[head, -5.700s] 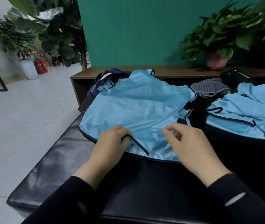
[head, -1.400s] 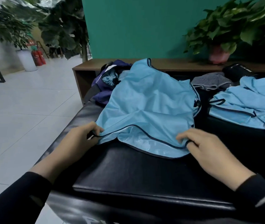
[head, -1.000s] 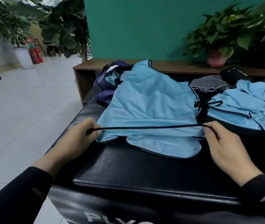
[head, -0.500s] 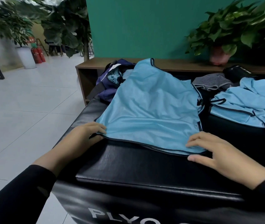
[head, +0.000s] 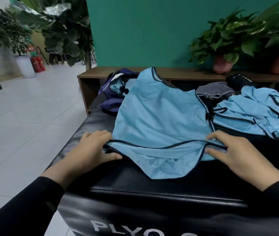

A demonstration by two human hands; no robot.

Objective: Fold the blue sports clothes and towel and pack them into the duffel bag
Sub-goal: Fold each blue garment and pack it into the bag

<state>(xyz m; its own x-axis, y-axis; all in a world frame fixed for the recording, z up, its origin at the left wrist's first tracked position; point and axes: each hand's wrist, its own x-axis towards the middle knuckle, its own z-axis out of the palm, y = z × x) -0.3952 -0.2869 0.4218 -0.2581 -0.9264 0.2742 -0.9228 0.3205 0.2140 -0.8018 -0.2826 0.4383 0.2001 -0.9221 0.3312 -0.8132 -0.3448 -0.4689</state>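
A light blue sports vest (head: 159,120) with dark trim lies spread on the black padded box (head: 152,183). My left hand (head: 91,152) pinches the near left corner of its hem. My right hand (head: 232,152) pinches the near right corner, and the upper layer's hem is lifted off the lower layer between them. More light blue clothes (head: 254,114) lie crumpled to the right. A grey towel (head: 215,91) sits behind them. The navy duffel bag (head: 114,92) stands open at the far left of the box, with blue fabric inside.
A black rolled item (head: 239,80) lies near the towel. A wooden bench (head: 186,74) with potted plants (head: 224,46) runs along the green wall behind. Tiled floor (head: 24,120) drops away on the left of the box.
Half a second ago both hands lay flat on the vest's hem. Now each pinches a corner and the upper layer is raised, showing the lower layer beneath.
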